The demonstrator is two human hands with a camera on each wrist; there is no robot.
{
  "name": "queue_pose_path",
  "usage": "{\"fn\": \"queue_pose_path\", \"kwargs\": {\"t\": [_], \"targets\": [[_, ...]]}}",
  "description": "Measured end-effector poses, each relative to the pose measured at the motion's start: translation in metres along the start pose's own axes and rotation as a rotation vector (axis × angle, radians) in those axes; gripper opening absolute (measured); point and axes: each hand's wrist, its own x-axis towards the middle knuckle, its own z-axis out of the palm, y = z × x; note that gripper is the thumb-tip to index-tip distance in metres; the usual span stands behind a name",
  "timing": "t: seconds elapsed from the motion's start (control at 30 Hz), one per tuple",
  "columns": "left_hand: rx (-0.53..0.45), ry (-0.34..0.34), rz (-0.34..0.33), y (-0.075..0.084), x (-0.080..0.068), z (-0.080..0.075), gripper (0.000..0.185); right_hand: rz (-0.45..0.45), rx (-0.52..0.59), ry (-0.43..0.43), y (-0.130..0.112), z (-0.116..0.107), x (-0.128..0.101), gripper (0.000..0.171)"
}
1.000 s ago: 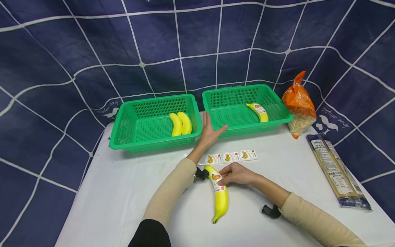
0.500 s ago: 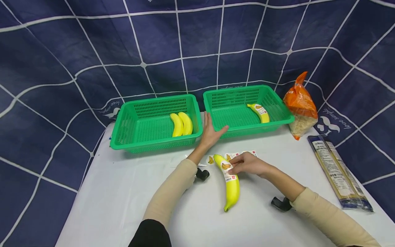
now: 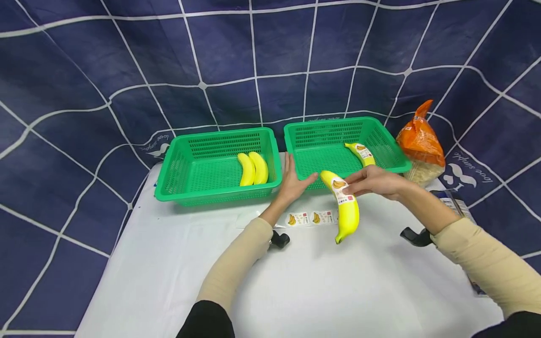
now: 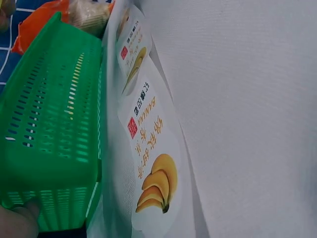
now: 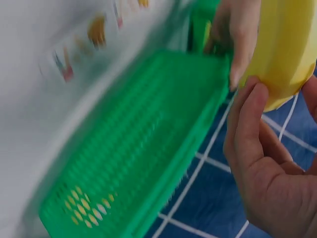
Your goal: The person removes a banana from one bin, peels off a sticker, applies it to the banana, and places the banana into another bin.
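My right hand (image 3: 376, 181) pinches a yellow banana (image 3: 348, 218) with a banana-printed label (image 3: 343, 190) on its upper side. The banana hangs over the table, its upper end overlapping the front wall of the right green basket (image 3: 313, 157). Inside that basket lies another labelled banana (image 3: 363, 152). At its front left corner my left hand (image 3: 291, 183) rests with straight fingers and a spread thumb; the left wrist view has the thumb (image 4: 22, 220) at the basket's wall. The left green basket (image 3: 198, 171) holds two bananas (image 3: 253, 168) without visible labels.
A strip of banana stickers (image 3: 298, 219) lies on the white table in front of the baskets. An orange and clear bag (image 3: 420, 141) stands right of the right basket. Long flat packets (image 3: 458, 202) lie at the table's right, mostly behind the right sleeve.
My right hand has raised the banana and carried it away from me and rightward to the right basket's front. My left hand keeps its place at the basket corner.
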Motion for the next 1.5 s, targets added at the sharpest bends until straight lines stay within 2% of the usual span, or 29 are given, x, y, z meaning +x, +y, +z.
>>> {"fn": "queue_pose_path", "kwargs": {"t": [0.37, 0.6, 0.73, 0.9, 1.07, 1.17, 1.3, 1.5], "targets": [[-0.033, -0.001, -0.019, -0.004, 0.001, 0.002, 0.108, 0.02, 0.04, -0.044, -0.027, -0.077, 0.031, 0.057], [-0.054, -0.017, -0.028, -0.004, -0.001, 0.006, 0.111, 0.067, 0.024, -0.087, -0.032, -0.12, 0.058, 0.055], [-0.055, -0.021, -0.033, -0.004, -0.003, 0.006, 0.111, 0.104, 0.016, -0.119, -0.032, -0.138, 0.075, 0.062], [-0.06, -0.01, -0.013, -0.003, -0.004, 0.002, 0.108, 0.13, -0.007, -0.122, -0.029, -0.155, 0.099, 0.07], [-0.037, -0.006, 0.001, -0.003, -0.003, 0.0, 0.106, 0.133, -0.069, -0.117, -0.021, -0.166, 0.119, 0.064], [-0.032, -0.003, 0.006, -0.002, -0.003, 0.001, 0.107, 0.139, -0.116, -0.111, -0.013, -0.169, 0.125, 0.055], [-0.031, -0.003, 0.009, -0.001, -0.001, 0.004, 0.108, 0.169, -0.117, -0.103, 0.0, -0.173, 0.131, 0.036], [-0.029, -0.025, 0.008, 0.002, -0.001, 0.011, 0.107, 0.21, -0.157, -0.085, 0.021, -0.172, 0.133, 0.036]]}}
